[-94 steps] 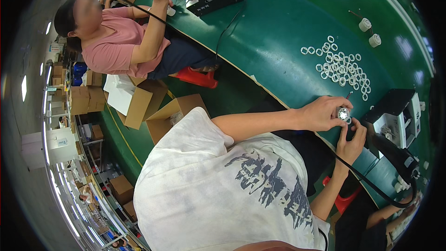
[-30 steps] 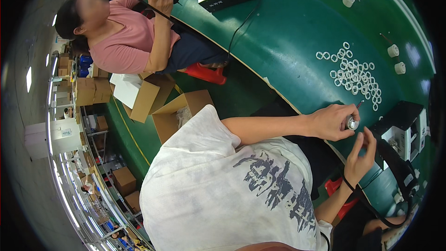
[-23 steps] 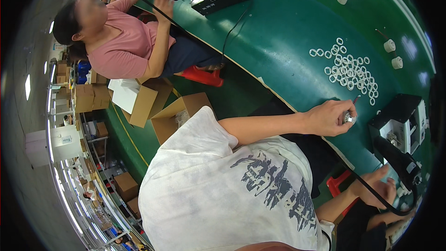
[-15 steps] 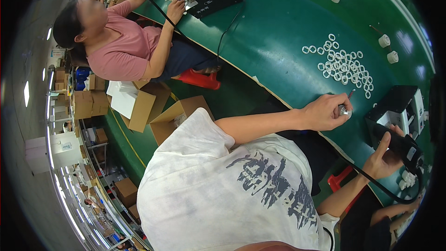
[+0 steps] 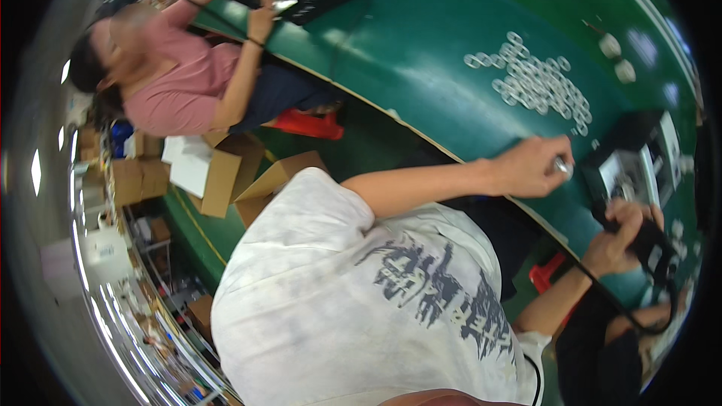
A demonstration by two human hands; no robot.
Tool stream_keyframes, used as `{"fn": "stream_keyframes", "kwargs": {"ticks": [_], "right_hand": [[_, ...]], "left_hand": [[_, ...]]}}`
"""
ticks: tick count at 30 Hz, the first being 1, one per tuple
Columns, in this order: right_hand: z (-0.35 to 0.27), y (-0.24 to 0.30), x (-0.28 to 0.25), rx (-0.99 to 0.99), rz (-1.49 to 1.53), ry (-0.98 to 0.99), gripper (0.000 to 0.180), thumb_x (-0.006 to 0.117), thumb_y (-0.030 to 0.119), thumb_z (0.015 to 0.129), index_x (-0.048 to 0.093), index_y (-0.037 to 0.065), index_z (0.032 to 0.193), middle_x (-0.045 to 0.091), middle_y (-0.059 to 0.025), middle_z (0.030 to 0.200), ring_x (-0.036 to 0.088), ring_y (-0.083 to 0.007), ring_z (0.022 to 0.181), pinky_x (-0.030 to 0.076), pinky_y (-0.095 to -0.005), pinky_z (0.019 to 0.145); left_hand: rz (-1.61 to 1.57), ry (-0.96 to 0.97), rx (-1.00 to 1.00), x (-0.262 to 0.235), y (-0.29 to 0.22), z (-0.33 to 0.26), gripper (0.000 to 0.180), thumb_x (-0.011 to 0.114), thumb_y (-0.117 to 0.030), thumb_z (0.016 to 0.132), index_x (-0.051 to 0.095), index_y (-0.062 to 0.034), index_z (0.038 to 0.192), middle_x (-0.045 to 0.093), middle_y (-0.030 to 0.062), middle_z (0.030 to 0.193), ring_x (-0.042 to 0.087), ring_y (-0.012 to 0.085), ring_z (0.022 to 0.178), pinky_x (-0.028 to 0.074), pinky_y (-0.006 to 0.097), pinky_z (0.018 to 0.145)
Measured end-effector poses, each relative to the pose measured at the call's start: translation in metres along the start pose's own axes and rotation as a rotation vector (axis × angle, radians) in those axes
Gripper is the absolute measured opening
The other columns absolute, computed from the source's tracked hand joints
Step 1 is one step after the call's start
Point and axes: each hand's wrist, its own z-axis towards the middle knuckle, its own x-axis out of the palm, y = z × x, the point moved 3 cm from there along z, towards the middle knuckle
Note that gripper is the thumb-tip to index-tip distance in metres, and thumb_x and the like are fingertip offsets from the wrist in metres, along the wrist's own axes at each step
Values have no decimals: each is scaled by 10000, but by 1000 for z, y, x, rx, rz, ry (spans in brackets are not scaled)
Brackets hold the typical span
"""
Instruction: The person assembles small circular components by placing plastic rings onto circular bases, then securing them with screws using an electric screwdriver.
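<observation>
And here we are with both hands busy over the green table. The left hand has the part, a small thing with a shiny end peeking out past the curled fingers near the table's close edge. Over on the right, the right hand is on the black tool, just beside the machine, the cable looping away below it.

So how far along? The part is in hand, the tool is in hand, and the two are apart: tool has not met part, so this piece looks unfinished to me. Whether a ring sits on it, I can't tell; it's too blurred. Plenty left, I'd judge: a whole spread of loose white rings lies unused on the table. Three white cylinders stand off on the far side, and there's no telling whether they're done.

Now the fingers! On the left, they're closed tight round the part, no daylight showing. On the right, they're wrapped about the tool's body, thumb along the top, a proper grasp, though blur hides the fingertips.
</observation>
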Motion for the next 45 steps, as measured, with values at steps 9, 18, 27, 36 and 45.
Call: {"fn": "stream_keyframes", "kwargs": {"ticks": [9, 18, 27, 36, 45], "right_hand": [[30, 41, 13, -39, 215, -40, 290, 698, -132, 980, 532, -2, 1180, 623, -104, 792, 604, -173, 574, 531, -334, 539], [47, 33, 4, -187, -64, -14, 243, 639, -117, 996, 569, 9, 1192, 626, -124, 775, 579, -196, 556, 538, -387, 555], [30, 28, 29, -35, 60, 91, 273, 609, -126, 1009, 536, 16, 1231, 593, -119, 776, 549, -183, 548, 519, -388, 558], [26, 7, 68, -27, 281, 99, 274, 707, -158, 965, 584, -37, 1178, 639, -86, 770, 610, -131, 547, 497, -294, 509], [25, -5, 73, 12, 278, 111, 264, 710, -155, 964, 590, -41, 1169, 637, -90, 751, 607, -121, 547, 485, -286, 505]], "left_hand": [[-92, -4, -36, 6, 12, 1, 214, 758, -44, 1004, 652, 22, 1177, 787, 110, 1211, 691, 74, 780, 604, 247, 691], [-79, 32, -78, 7, 13, 2, 197, 747, -30, 1007, 623, 31, 1148, 786, 134, 1253, 703, 85, 775, 605, 248, 678], [-24, 37, -44, 9, 17, 3, 208, 749, -51, 1013, 630, 15, 1170, 785, 124, 1280, 709, 83, 769, 598, 243, 668], [-59, -19, 16, 7, 14, 2, 248, 791, -107, 976, 692, -34, 1191, 712, 74, 773, 699, 135, 615, 543, 285, 599], [-36, 20, -13, 4, 12, 2, 260, 792, -85, 989, 688, -15, 1217, 780, 76, 1021, 722, 123, 737, 585, 272, 645]]}}
